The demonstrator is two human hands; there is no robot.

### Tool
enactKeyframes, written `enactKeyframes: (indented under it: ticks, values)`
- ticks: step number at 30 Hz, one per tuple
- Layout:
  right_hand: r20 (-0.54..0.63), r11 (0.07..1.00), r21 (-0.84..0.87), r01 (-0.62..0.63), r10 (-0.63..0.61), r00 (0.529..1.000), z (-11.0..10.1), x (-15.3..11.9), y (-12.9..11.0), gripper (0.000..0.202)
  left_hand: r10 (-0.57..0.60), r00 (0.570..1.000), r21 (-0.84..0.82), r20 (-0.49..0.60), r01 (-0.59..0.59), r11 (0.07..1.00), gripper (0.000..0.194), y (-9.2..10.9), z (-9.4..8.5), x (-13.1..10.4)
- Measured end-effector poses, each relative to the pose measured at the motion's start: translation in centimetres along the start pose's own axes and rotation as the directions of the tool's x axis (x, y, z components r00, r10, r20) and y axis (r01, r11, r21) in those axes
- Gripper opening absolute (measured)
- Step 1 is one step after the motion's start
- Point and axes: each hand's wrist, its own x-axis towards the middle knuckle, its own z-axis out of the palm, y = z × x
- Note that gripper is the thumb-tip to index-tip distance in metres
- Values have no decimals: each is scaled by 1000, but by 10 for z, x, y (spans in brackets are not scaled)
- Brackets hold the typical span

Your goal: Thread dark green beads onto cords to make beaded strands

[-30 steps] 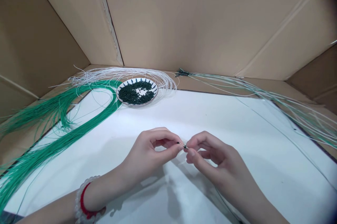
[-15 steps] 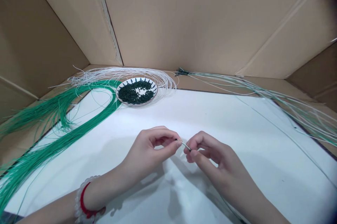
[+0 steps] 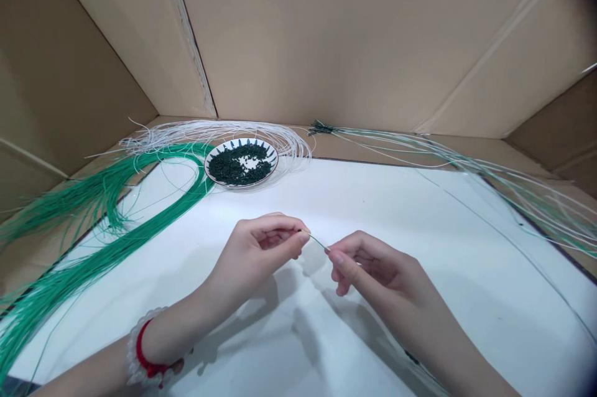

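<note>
Over the middle of the white board, my left hand [image 3: 268, 244] pinches the end of a thin green cord [image 3: 318, 241] between thumb and forefinger, with a tiny dark bit showing at the fingertips. The cord runs a short way to my right hand [image 3: 373, 266], whose thumb and forefinger are closed on it too. Beyond my left hand stands a patterned oval dish [image 3: 274, 172] with many small dark green beads [image 3: 224, 167]. My left wrist wears a red and a clear beaded bracelet.
Long green cords [image 3: 153, 223] curve along the left side. White cords [image 3: 186, 129] lie behind the dish. A bundle of pale cords with a dark knotted end [image 3: 321, 127] stretches along the back right. Cardboard walls [image 3: 326, 36] surround the white board [image 3: 373, 191].
My left hand has moved a little up and left, and my right hand's fingertips have shifted slightly left. More cord now shows between them.
</note>
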Motion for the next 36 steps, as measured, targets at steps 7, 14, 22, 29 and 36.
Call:
enactKeyframes:
  ticks: [7,14,22,29,36]
  values:
    - [-3,995,-102,0,-1,1000,-3,-2,-3,25,12,999,11,-44,-11,1000,11,1,-3,1]
    - [33,979,-204,13,-6,999,-9,-1,-1,35,-24,989,14,-145,26,1000,13,0,-10,8]
    - [57,995,-67,78,-74,996,0,3,3,14,-68,994,30,89,65,997,11,1,3,-3]
    - [-6,991,132,6,-5,1000,7,-2,-1,19,-31,986,-58,164,41,997,10,-4,6,-4]
    - [5,939,321,121,-129,992,7,-2,5,20,14,980,-80,197,1,997,26,-9,2,-7]
